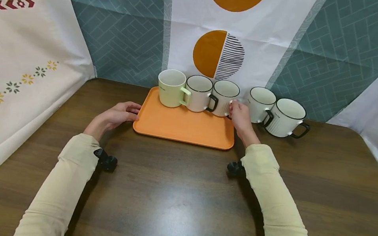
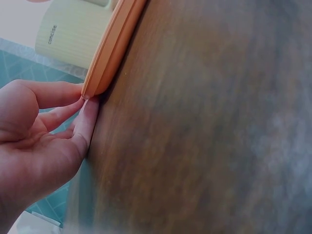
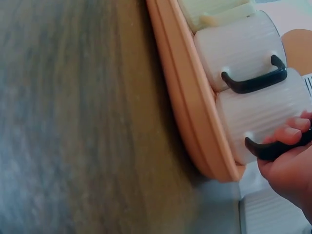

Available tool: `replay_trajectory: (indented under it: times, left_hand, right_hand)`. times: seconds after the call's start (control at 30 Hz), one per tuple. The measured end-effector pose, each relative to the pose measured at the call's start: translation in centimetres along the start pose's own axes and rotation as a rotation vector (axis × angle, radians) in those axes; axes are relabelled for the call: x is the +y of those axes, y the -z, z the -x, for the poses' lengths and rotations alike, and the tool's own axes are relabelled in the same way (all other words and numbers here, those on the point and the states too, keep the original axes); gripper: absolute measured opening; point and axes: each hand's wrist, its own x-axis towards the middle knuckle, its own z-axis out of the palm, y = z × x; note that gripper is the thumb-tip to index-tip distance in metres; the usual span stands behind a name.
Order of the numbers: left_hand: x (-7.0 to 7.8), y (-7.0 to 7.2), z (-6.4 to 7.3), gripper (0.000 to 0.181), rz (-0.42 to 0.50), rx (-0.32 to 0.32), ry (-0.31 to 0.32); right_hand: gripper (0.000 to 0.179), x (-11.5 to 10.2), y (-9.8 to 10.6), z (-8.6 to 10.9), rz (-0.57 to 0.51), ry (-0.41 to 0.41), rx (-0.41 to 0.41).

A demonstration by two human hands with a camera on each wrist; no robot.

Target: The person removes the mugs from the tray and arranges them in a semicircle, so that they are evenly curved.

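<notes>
An orange tray (image 1: 184,127) lies on the table, bearing a pale green mug (image 1: 169,91) and two white mugs with black rims and handles in a row along its back. My right hand (image 1: 240,119) grips the black handle (image 3: 273,148) of the right-hand white mug (image 1: 223,98), fingers curled through it; that mug stands at the tray's right end. At the tray's left side, my left hand (image 1: 119,116) has its thumb and fingertips on the rim (image 2: 105,61), pinching it in the left wrist view.
Two more white mugs, one (image 1: 260,103) beside the tray and one (image 1: 285,119) farther right, stand on the wooden table (image 1: 171,195). Behind the mugs hangs a patterned teal and white cloth (image 1: 125,30).
</notes>
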Motion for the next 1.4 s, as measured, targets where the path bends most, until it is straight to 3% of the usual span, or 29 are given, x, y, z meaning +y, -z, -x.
replay_trajectory:
  times: [0.17,0.27,0.5,0.67,0.8,0.93,1.2,1.4]
  left_hand:
    - [-0.1,0.0,0.0,0.056,0.004,-0.006,-0.002]
    - [0.0,-0.1,0.0,0.057,0.012,-0.004,-0.003]
    - [-0.1,0.0,0.1,0.056,0.010,0.006,-0.005]
    - [-0.4,0.0,0.0,0.055,0.009,0.007,-0.011]
    - [-0.3,0.0,0.0,0.054,0.004,0.011,-0.015]
    - [-0.3,0.0,0.1,0.054,-0.001,0.011,-0.023]
    - [-0.6,-0.1,0.1,0.053,-0.002,0.006,-0.006]
    - [-0.4,0.0,0.1,0.053,0.000,0.018,-0.008]
  right_hand:
    - [0.040,0.6,0.4,0.0,0.010,0.038,0.014]
    - [0.038,0.3,0.2,0.2,-0.049,0.026,0.040]
    - [0.034,0.6,-0.6,0.1,-0.181,-0.010,0.194]
    - [0.034,0.5,-0.9,0.3,-0.075,-0.009,0.281]
    - [0.039,0.5,-0.8,0.4,0.069,0.022,0.266]
    - [0.044,0.7,-0.6,0.4,0.119,0.063,0.211]
    - [0.041,1.1,0.3,0.4,0.081,0.080,0.154]
    - [0.045,-0.1,1.0,0.6,0.037,0.095,0.148]
